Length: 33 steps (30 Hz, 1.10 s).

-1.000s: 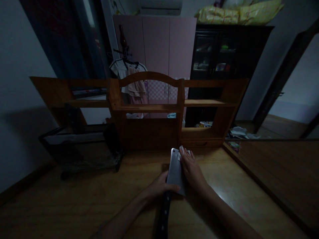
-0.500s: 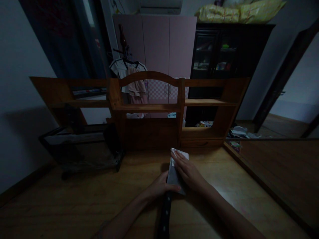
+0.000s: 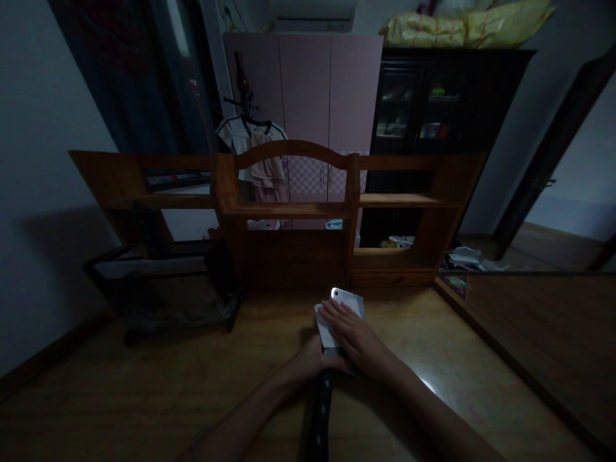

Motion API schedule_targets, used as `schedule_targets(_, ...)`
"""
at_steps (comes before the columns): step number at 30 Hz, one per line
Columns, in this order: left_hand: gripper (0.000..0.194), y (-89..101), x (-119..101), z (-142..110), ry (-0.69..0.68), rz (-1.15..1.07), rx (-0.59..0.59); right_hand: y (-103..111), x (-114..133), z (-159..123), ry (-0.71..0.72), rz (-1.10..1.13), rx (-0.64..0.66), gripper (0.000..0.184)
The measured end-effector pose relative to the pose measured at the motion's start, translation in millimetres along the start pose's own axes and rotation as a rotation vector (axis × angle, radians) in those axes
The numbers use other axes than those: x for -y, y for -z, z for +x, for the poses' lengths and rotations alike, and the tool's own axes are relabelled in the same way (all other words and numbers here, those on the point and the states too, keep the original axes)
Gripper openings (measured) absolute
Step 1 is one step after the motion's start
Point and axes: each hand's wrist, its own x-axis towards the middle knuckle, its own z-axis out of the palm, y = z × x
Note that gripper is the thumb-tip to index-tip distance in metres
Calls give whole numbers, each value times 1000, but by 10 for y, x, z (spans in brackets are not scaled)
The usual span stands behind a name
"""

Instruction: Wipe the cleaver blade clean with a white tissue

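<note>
A cleaver (image 3: 355, 300) with a broad, shiny blade and a black riveted handle points away from me over the tabletop. My left hand (image 3: 308, 360) grips it where blade meets handle, thumb across the base of the blade. Under the fingers of my right hand (image 3: 357, 333) is a folded white tissue (image 3: 325, 328), pressed flat on the blade. Those fingers lie close together and hide part of both tissue and blade. The far corner of the blade, with a small hole, shows beyond my fingertips.
A wooden shelf unit (image 3: 289, 209) stands along the back of the wooden table (image 3: 231, 385). At left sits a dark-framed glass tank (image 3: 163, 298). A raised wooden edge (image 3: 500, 343) runs down the right side. Behind are a pink wardrobe (image 3: 305, 90) and a dark cabinet (image 3: 486, 96).
My right hand and the tissue have slid back from the blade's far end toward the handle, uncovering the far corner with its hole. My left hand keeps its grip.
</note>
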Motion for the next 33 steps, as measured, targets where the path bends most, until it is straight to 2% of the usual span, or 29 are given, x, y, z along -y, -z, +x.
schedule_targets(3, 56, 6, -12, 11, 17, -33, 9, -42, -58, 19, -10, -36, -19, 48)
schedule_targets(7, 54, 28, 19, 29, 48, -52, -3, -85, -162, 7, -81, -76, -66, 49)
schedule_targets(13, 53, 67, 137, 64, -46, -109, 23, -124, -401, -67, -240, -51, -167, 47)
schedule_targets(24, 54, 55, 74, 30, -13, -60, 40, -218, -546, -77, -329, 59, -347, 48)
schedule_targets(33, 55, 55, 78, 25, -8, -58, 39, -270, -616, -118, -323, 11, -393, 49)
